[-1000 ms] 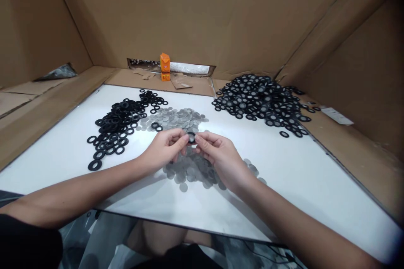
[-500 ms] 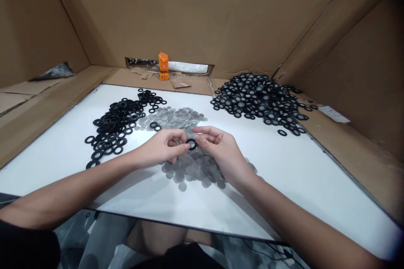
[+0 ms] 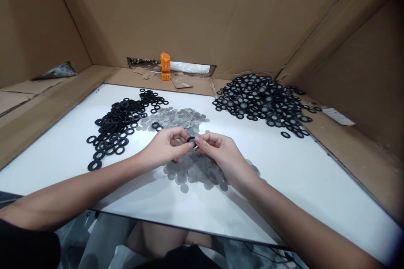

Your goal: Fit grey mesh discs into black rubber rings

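Observation:
Between my two hands, above the middle of the white table, is a black rubber ring (image 3: 191, 139) with a grey centre. My left hand (image 3: 172, 145) pinches its left side between thumb and fingers. The thumb and fingertips of my right hand (image 3: 217, 149) are closed on its right side. Thin grey mesh discs (image 3: 202, 168) lie loose below my hands, and more grey discs (image 3: 186, 118) spread behind them. A heap of bare black rings (image 3: 116, 119) is to the left. At the back right rises a large pile of black rings with grey centres (image 3: 259, 98).
Cardboard walls (image 3: 176, 17) enclose the white tabletop (image 3: 284, 176) at the back and sides. An orange carton (image 3: 165, 64) stands by a slot in the rear wall. A white paper slip (image 3: 338, 116) lies on the right cardboard ledge.
My right thumb and fingers have closed in onto the ring's right side, and the ring is now tilted. The whole view has shifted slightly.

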Demonstrator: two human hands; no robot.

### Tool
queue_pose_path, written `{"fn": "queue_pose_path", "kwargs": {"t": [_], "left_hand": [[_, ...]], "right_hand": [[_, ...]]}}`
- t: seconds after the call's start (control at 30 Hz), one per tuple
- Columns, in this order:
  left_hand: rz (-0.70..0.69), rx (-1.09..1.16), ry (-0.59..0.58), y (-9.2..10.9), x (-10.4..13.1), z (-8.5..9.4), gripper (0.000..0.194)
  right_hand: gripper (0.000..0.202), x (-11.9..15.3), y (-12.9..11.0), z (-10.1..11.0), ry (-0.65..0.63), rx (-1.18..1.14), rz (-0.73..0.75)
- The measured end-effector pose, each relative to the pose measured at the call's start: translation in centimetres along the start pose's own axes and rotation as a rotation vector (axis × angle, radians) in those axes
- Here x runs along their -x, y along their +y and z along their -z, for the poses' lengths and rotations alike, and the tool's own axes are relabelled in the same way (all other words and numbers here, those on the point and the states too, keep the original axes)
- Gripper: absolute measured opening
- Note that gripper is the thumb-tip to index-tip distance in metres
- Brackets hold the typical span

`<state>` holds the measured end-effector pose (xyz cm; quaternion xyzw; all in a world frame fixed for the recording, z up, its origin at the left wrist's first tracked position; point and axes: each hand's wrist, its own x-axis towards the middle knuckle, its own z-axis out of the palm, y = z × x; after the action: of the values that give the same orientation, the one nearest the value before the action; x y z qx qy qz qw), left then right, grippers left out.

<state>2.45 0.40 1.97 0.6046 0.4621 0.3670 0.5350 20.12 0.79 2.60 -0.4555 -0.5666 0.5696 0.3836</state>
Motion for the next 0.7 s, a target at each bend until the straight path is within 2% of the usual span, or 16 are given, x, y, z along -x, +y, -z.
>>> {"fn": "queue_pose_path", "kwargs": {"t": [0.13, 0.33, 0.5, 0.7], "left_hand": [[-0.028, -0.021, 0.027, 0.02, -0.07, 0.02, 0.027], [-0.043, -0.036, 0.018, -0.01, 0.07, -0.02, 0.023], [-0.091, -0.082, 0.080, 0.39, 0.47, -0.21, 0.020], [-0.059, -0.002, 0.087, 0.43, 0.53, -0.46, 0.026]], "right_hand": [[0.032, -0.17, 0.61, -0.22, 0.021, -0.009, -0.019], [0.029, 0.06, 0.88, -0.64, 0.000, -0.180, -0.059], [0.029, 0.37, 0.72, -0.78, -0.003, -0.199, -0.078], [0.030, 0.40, 0.89, -0.99, 0.126, -0.136, -0.012]]}}
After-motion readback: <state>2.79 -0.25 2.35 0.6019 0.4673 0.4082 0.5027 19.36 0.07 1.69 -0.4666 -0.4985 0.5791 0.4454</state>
